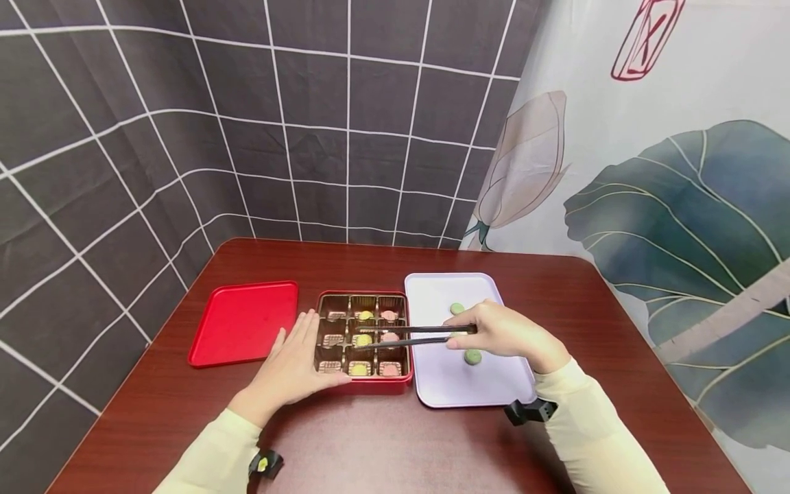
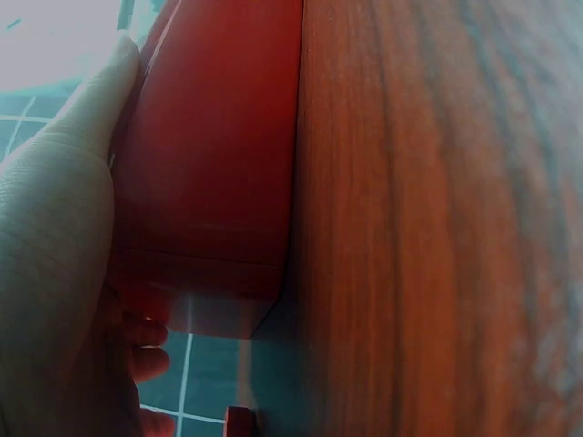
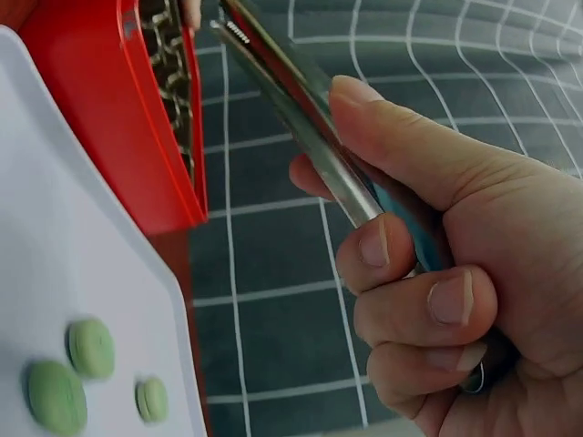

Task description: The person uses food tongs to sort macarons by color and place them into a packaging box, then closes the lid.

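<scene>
A red box (image 1: 364, 381) with a gold compartment insert holds yellow and pink sweets in its middle and right columns. My left hand (image 1: 295, 363) rests flat against the box's left side (image 2: 214, 155), fingers straight. My right hand (image 1: 503, 331) grips dark metal tongs (image 1: 407, 335) whose tips reach over the box's middle row; I cannot tell whether they hold a sweet. In the right wrist view the fingers (image 3: 428, 300) curl round the tongs (image 3: 301, 109). Green sweets (image 1: 472, 357) lie on the lilac tray (image 1: 444, 384) under that hand.
The red lid (image 1: 245, 321) lies flat to the left of the box. All sits on a dark red wooden table (image 1: 382, 439). A gridded dark cloth hangs behind and a leaf-print cloth on the right.
</scene>
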`<action>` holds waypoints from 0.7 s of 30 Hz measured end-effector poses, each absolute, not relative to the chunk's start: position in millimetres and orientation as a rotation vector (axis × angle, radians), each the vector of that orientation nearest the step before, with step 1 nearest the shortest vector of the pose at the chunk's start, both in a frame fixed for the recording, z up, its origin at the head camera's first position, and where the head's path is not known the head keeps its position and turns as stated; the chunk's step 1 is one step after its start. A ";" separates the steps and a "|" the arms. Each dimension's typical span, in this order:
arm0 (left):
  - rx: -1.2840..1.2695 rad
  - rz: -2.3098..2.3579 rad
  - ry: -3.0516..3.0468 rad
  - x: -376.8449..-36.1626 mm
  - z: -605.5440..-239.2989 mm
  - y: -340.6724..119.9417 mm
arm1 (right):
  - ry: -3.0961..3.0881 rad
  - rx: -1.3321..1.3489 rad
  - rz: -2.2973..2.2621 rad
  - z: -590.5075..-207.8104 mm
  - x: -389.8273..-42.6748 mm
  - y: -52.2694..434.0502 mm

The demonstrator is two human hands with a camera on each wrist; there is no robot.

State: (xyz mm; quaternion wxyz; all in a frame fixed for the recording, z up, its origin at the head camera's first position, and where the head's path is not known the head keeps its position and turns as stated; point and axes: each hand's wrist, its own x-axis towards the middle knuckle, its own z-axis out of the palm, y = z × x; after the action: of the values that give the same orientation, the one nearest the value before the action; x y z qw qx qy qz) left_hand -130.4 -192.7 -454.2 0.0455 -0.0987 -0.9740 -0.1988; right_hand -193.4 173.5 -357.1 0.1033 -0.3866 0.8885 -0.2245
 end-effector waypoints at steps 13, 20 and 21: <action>-0.310 -0.631 -2.972 -128.9 -453.0 -194.3 | 2.745 -0.872 -0.824 -363.3 -190.8 239.1; -0.304 -0.648 -2.976 -129.8 -452.2 -193.4 | 2.776 -0.758 -0.822 -368.6 -181.3 276.4; -0.305 -0.651 -2.975 -129.8 -452.1 -193.3 | 2.784 -0.754 -0.816 -369.4 -179.9 281.0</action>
State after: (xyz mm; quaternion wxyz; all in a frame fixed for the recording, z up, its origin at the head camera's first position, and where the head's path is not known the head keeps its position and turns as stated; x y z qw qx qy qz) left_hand -129.8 -193.3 -452.1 0.0403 -0.0995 -0.9713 -0.2124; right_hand -179.9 281.0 -369.4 0.0720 -0.2508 0.9264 -0.2714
